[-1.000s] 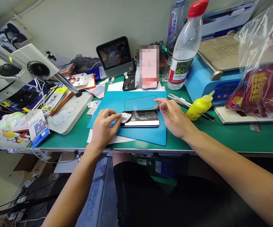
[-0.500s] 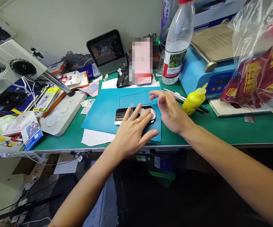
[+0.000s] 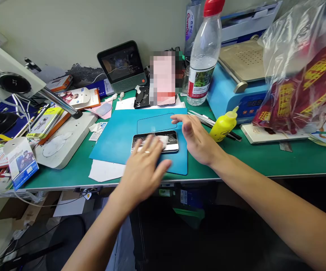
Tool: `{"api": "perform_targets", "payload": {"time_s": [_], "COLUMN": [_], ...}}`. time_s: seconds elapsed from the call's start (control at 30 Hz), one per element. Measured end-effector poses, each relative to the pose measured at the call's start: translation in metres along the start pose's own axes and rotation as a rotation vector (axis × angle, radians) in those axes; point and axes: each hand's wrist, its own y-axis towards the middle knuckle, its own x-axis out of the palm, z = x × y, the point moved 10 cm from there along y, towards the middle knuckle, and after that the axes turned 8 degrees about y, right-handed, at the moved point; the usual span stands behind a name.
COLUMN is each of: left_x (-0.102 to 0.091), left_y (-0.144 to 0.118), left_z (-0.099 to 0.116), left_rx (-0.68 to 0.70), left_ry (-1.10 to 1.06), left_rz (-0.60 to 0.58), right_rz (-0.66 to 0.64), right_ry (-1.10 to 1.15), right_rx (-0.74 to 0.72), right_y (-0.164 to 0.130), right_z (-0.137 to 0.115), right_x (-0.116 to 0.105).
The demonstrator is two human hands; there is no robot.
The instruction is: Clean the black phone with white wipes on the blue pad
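Across the green bench top (image 3: 264,162), smooth and matte, lay a flat blue mat (image 3: 114,139) of rubbery look, its far half marked with a shallow rounded rectangle. Behind it stood a pale wall, and to the right a blue boxy machine (image 3: 230,94) with a perforated metal plate on top. A crinkled clear plastic bag (image 3: 300,75) holding red packets slumped at the right edge — glossy and creased. Left of the mat sat a white slab base (image 3: 67,141) with a slanted metal rod. A clear water bottle (image 3: 203,60) with a red cap rose behind the mat, a small yellow squeeze bottle (image 3: 222,126) lying just beside it.

On the mat's near half rested the phone (image 3: 170,143), a dark glossy rectangle with rounded corners. The left hand (image 3: 144,169) lay flat over its left part, fingers spread, pressing a small white wipe (image 3: 163,140) onto the glass. The right hand (image 3: 196,141) stood open, fingers loosely extended, steadying the phone's right end — contact itself could not be told for certain.
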Motion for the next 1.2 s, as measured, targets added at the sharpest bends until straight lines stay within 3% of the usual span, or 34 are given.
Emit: {"api": "perform_targets", "payload": {"time_s": [0.07, 0.17, 0.27, 0.43, 0.6, 0.77, 0.9, 1.0, 1.2], "left_x": [0.003, 0.005, 0.003, -0.002, 0.006, 0.010, 0.010, 0.008, 0.003], "left_y": [0.017, 0.038, 0.036, -0.005, -0.029, -0.014, 0.015, 0.029, 0.010], "left_z": [0.032, 0.044, 0.019, -0.050, -0.071, -0.047, -0.003, 0.014, 0.024], "left_rx": [0.108, 0.107, 0.040, -0.171, -0.196, -0.128, 0.072, 0.130, 0.192], "left_ry": [-0.065, -0.076, -0.039, 0.084, 0.060, 0.003, -0.058, -0.053, 0.003], "left_rz": [0.001, 0.012, 0.018, 0.005, -0.041, -0.023, -0.025, -0.032, -0.027], "right_rz": [0.022, 0.070, 0.084, -0.003, -0.139, -0.316, -0.293, -0.283, -0.294], "right_ry": [-0.012, 0.015, 0.031, -0.049, -0.226, -0.274, -0.279, -0.265, -0.302], "right_rx": [-0.010, 0.031, 0.066, 0.059, 0.114, 0.120, 0.060, 0.046, 0.039], "right_y": [0.002, 0.003, 0.003, 0.004, 0.003, -0.020, -0.031, -0.032, -0.032], "right_z": [0.002, 0.013, 0.018, 0.010, 0.014, 0.014, 0.010, 0.011, 0.008], "right_x": [-0.001, -0.006, -0.008, 0.002, 0.013, 0.022, 0.019, 0.020, 0.021]}}
